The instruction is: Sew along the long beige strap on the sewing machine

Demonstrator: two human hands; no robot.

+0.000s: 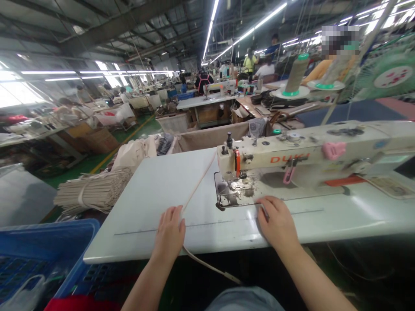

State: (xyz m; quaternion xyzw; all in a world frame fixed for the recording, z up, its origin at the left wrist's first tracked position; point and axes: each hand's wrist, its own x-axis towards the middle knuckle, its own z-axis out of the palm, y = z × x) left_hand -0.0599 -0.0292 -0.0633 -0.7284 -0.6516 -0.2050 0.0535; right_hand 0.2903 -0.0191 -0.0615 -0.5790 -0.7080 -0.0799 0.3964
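My left hand (pixel 170 233) is closed on a thin pale cord (pixel 199 183) near the front of the white sewing table (pixel 145 190). Beyond the hand the cord runs up to the left end of the sewing machine (pixel 259 157); below it, the cord hangs over the table edge toward my lap. By the front edge of the machine bed rests my right hand (pixel 279 222), its fingers curled. A small dark sliver shows under those fingers, too little to name. The needle area (pixel 240 181) has no hand at it.
Left of the table lie a tied bundle of beige strips (pixel 94 190) and a blue plastic crate (pixel 48 233). Thread cones (pixel 295 75) and a green fan (pixel 389 77) stand at the back right. Other people sit at machines farther off.
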